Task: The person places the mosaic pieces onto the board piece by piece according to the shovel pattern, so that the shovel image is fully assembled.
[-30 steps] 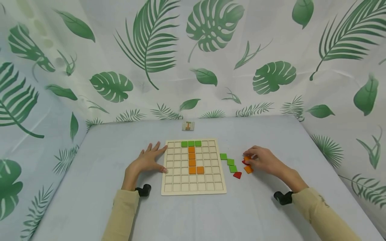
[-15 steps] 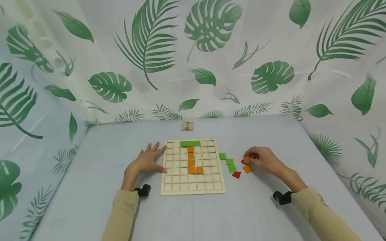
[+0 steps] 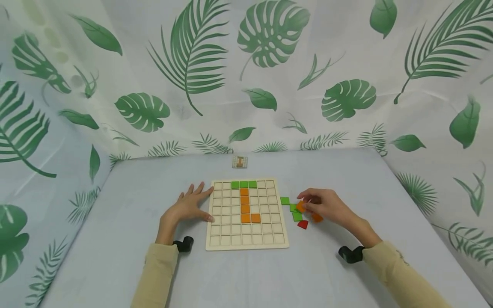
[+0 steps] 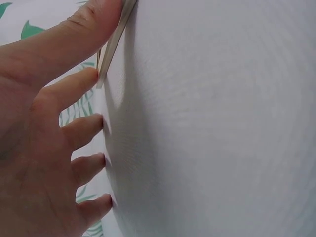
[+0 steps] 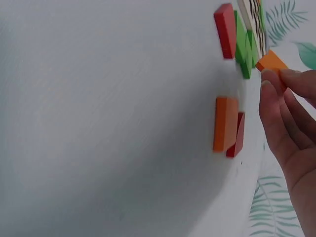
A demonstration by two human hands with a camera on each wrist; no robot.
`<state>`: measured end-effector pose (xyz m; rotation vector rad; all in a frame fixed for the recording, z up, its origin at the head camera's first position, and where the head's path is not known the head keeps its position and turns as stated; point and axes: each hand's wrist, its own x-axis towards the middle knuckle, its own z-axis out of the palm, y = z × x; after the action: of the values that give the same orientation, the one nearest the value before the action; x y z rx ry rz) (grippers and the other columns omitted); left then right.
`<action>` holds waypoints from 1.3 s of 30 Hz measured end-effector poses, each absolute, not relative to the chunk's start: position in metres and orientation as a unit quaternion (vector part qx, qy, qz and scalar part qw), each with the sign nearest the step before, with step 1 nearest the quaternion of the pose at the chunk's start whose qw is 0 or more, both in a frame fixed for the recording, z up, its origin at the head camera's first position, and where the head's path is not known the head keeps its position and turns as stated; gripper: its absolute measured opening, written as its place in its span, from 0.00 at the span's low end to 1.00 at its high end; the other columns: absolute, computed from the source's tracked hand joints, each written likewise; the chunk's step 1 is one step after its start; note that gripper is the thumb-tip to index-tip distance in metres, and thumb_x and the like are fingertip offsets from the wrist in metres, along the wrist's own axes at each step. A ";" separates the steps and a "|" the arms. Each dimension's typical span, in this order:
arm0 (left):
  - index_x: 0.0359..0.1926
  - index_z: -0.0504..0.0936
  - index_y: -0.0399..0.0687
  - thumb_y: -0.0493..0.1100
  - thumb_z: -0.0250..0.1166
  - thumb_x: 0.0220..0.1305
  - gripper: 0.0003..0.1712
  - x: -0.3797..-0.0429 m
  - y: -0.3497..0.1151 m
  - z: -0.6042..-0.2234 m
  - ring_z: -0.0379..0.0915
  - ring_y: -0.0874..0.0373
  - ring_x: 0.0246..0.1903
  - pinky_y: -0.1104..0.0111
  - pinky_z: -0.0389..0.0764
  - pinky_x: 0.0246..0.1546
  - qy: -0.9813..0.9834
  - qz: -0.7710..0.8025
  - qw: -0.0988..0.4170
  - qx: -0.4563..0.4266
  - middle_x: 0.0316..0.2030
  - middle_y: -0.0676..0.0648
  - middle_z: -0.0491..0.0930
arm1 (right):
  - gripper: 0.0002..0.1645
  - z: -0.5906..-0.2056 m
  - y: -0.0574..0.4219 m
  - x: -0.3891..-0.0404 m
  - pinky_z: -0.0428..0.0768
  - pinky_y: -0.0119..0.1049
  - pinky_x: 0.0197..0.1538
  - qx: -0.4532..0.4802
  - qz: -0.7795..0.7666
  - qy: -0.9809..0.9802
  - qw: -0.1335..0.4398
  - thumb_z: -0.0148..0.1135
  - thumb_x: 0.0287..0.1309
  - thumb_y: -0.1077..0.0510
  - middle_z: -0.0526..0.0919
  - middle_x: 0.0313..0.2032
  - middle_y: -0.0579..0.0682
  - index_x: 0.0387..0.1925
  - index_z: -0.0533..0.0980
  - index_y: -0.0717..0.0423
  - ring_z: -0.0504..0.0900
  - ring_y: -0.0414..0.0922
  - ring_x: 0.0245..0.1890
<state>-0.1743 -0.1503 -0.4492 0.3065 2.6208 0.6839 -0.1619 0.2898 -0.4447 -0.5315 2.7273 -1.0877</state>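
My right hand (image 3: 327, 205) pinches an orange square tile (image 3: 301, 206) between thumb and fingers, raised off the table in the right wrist view. Below it lie several green tiles (image 3: 297, 217). My left hand (image 3: 186, 208) has its fingers spread, with thumb and index finger touching the left edge of the pale gridded board (image 3: 227, 241). On that board, green tiles (image 3: 244, 185) fill part of the top row. A column of orange tiles (image 3: 245, 208) runs down from them, with one more orange tile (image 3: 256, 218) beside its lower end.
A red rounded piece (image 3: 303, 224) lies right of the board. Another orange tile (image 5: 226, 123) and a second red piece (image 5: 239, 136) sit beneath the right hand. Behind the board is a small pattern card (image 3: 239, 162). Leaf-printed cloth (image 3: 215, 124) hangs behind and at both sides.
My right hand has picked up an orange tile from the loose pieces and carried it left, over the green tiles. The left hand stays at the board's edge.
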 end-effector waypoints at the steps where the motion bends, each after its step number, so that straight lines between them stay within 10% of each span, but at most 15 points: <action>1: 0.82 0.55 0.52 0.56 0.80 0.52 0.63 -0.174 -0.150 -0.449 0.26 0.31 0.80 0.33 0.34 0.76 0.941 0.246 0.206 0.110 0.82 0.36 0.40 | 0.11 -0.444 0.288 -0.162 0.85 0.28 0.40 -0.181 -0.366 0.909 0.082 0.67 0.64 0.64 0.86 0.38 0.49 0.48 0.85 0.57 0.84 0.44 0.37; 39: 0.82 0.55 0.55 0.57 0.80 0.51 0.63 -0.174 -0.152 -0.450 0.26 0.32 0.80 0.35 0.34 0.77 0.942 0.242 0.208 0.108 0.82 0.38 0.40 | 0.17 -0.455 0.206 -0.169 0.86 0.28 0.44 -0.215 -0.434 0.858 0.172 0.70 0.62 0.63 0.89 0.42 0.52 0.52 0.85 0.63 0.87 0.41 0.36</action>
<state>-0.1742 -0.1517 -0.4500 0.3007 2.6214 0.6723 -0.1687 0.2062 -0.4546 -0.6098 2.4349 -1.2321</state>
